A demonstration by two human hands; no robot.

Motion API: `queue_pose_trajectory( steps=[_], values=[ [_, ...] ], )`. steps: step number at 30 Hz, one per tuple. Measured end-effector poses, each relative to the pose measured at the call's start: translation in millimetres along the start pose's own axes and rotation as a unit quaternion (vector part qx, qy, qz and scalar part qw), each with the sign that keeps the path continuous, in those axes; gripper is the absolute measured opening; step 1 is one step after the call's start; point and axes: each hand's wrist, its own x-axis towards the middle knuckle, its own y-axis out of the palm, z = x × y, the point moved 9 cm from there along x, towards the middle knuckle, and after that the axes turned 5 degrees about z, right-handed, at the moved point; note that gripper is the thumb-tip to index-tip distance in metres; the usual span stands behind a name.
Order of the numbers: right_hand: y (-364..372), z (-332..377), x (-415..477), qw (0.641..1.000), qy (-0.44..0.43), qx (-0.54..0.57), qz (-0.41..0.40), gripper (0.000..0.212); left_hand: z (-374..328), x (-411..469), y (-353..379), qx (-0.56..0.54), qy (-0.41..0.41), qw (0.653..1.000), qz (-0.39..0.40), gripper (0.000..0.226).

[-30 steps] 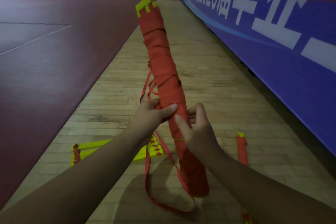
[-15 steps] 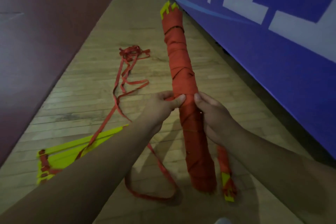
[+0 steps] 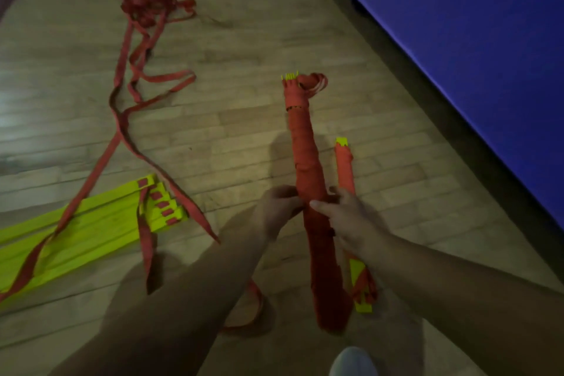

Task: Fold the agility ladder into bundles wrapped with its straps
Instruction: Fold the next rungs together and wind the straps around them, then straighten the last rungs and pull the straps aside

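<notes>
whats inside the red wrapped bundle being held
Yellow rung ends poke from the top of the wrapped bundle. Red strap windings cover everything below, so the rest inside cannot be seen.

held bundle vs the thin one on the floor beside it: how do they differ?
The held bundle is thicker; the floor bundle is slimmer.
The held bundle is gripped mid-length by the left hand and right hand, tilted up; the floor bundle lies flat.
The held bundle is red nearly throughout; the floor bundle shows bare yellow at its near end.
Shared: red strap wound over yellow rungs, yellow far tips.
</notes>
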Motion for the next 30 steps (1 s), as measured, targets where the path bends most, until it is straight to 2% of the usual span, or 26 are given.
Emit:
queue_pose_trajectory(
  steps=[2,4,9,12,14,17,19,21,23,26,30],
  values=[
    [-2,-30,24,0.999,0.019,-0.035,-0.01,0.037,30,23,-11,0.028,-0.013,0.999,-0.015,0.029],
    [-4,-54,42,0.998,0.023,-0.055,-0.033,0.026,53,42,-18,0.077,-0.011,0.997,-0.011,0.032],
    [-3,-99,68,0.992,0.025,-0.1,-0.072,0.041,121,87,-20,0.126,-0.025,0.991,0.046,0.053],
    [-3,-114,75,0.977,0.006,-0.199,-0.076,0.046,148,99,-17,0.158,-0.035,0.984,0.071,0.065],
    [-1,-119,78,0.961,-0.012,-0.265,-0.077,0.046,153,102,-22,0.197,-0.032,0.978,0.059,0.068],
    [7,-116,81,0.94,-0.001,-0.335,-0.062,0.047,157,101,-37,0.212,-0.035,0.975,0.052,0.059],
    [16,-103,82,0.911,0.009,-0.409,-0.06,0.049,149,96,-59,0.219,-0.048,0.974,0.04,0.046],
    [29,-73,79,0.874,-0.02,-0.478,-0.089,0.051,132,89,-97,0.243,-0.05,0.969,0.016,0.037],
    [57,-45,73,0.851,-0.075,-0.511,-0.094,0.052,110,75,-144,0.291,-0.042,0.956,-0.017,0.031],
    [121,-31,75,0.857,-0.088,-0.508,-0.006,0.055,74,41,-216,0.325,-0.03,0.94,-0.095,0.018],
    [207,-34,72,0.883,-0.053,-0.459,0.077,0.059,54,-8,-302,0.398,-0.063,0.899,-0.17,0.018]
  ],
)
